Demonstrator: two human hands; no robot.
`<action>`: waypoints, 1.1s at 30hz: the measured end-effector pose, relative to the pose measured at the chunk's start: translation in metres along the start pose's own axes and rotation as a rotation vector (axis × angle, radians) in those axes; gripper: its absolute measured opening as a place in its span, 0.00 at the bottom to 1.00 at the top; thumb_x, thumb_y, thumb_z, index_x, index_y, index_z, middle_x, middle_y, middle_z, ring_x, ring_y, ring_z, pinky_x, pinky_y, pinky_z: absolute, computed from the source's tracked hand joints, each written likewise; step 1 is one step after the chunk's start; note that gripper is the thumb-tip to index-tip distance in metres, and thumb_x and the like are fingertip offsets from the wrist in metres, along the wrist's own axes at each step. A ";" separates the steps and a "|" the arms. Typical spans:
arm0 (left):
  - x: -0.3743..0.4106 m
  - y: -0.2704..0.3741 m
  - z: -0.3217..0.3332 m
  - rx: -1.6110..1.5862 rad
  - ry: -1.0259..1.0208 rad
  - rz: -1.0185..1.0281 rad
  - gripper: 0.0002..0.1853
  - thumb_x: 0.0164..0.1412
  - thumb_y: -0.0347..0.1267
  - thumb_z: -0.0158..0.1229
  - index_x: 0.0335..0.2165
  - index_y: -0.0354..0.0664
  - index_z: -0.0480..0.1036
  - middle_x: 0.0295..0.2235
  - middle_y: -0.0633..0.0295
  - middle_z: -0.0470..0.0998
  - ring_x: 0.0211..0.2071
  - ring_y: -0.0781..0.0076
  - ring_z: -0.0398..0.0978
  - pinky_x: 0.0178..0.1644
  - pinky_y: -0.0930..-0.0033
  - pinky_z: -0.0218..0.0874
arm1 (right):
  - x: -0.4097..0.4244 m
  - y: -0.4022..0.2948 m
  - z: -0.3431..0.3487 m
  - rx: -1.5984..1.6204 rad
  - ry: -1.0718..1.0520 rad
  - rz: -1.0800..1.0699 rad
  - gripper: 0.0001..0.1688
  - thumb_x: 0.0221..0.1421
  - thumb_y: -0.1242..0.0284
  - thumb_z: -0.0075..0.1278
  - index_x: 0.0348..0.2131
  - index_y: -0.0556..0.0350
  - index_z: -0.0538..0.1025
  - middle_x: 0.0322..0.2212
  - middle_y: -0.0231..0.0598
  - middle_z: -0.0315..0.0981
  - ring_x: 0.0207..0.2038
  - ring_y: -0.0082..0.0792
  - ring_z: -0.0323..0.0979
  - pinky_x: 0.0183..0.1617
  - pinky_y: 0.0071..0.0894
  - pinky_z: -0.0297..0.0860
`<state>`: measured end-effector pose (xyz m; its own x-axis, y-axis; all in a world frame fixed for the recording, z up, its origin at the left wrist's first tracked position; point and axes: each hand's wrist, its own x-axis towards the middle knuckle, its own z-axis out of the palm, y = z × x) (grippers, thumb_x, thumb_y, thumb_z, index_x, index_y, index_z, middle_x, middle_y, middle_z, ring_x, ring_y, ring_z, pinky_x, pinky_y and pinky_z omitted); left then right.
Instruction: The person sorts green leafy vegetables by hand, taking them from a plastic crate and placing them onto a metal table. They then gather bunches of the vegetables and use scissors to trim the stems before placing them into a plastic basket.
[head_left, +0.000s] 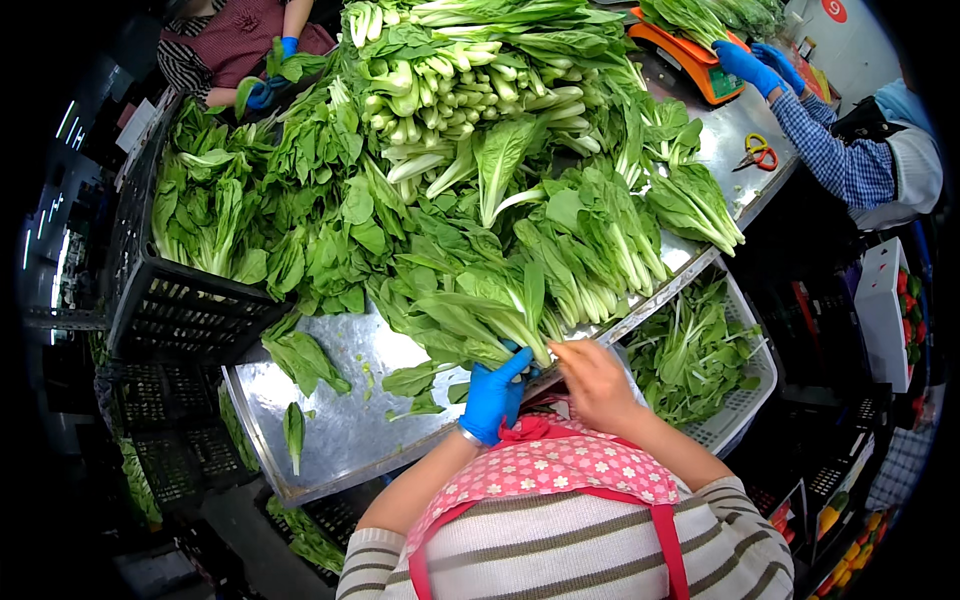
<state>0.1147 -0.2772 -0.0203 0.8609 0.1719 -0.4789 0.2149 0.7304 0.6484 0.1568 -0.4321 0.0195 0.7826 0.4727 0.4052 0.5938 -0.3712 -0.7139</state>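
Note:
My left hand (495, 394), in a blue glove, grips a bunch of leafy greens (487, 315) by its pale stem ends near the front edge of the metal table (337, 435). The leaves point away to the upper left. My right hand (592, 382), ungloved, has its fingertips pinched at the stem ends beside the left thumb; whether a stem or leaf is between them cannot be told. Just beyond my hands, bunches with pale stems (592, 300) lie side by side along the table edge. A tall heap of greens (465, 90) rises behind them.
A black plastic crate (195, 311) holds greens at the left. Below the table's right edge, a white basket (757, 375) holds loose leaves. Scissors (757, 154) and an orange scale (682, 56) are on the table. Co-workers' gloved hands (750, 67) hold greens at the upper right and others (262, 91) at upper left.

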 end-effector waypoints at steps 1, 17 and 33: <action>0.000 -0.002 -0.006 -0.024 0.003 -0.006 0.12 0.49 0.22 0.56 0.35 0.41 0.68 0.29 0.65 0.72 0.29 0.75 0.70 0.34 0.72 0.62 | -0.004 0.007 -0.008 -0.118 -0.036 0.035 0.12 0.46 0.75 0.50 0.33 0.62 0.73 0.31 0.45 0.67 0.32 0.42 0.66 0.37 0.35 0.62; -0.006 -0.001 -0.022 0.095 -0.101 0.004 0.16 0.54 0.24 0.52 0.43 0.35 0.65 0.38 0.63 0.72 0.36 0.75 0.70 0.39 0.74 0.63 | 0.010 -0.009 0.007 0.049 -0.058 0.219 0.14 0.44 0.72 0.54 0.31 0.63 0.73 0.23 0.43 0.68 0.24 0.39 0.69 0.27 0.31 0.65; -0.018 0.023 -0.009 -0.193 -0.211 -0.113 0.21 0.56 0.28 0.50 0.48 0.37 0.59 0.43 0.52 0.69 0.47 0.58 0.66 0.52 0.58 0.57 | -0.027 0.023 -0.031 1.227 0.667 0.890 0.12 0.54 0.69 0.45 0.34 0.61 0.68 0.24 0.38 0.70 0.20 0.20 0.65 0.22 0.21 0.65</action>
<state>0.0997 -0.2573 -0.0023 0.9178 -0.0438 -0.3945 0.2401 0.8527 0.4640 0.1555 -0.4782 0.0103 0.9041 -0.0530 -0.4240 -0.2936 0.6441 -0.7064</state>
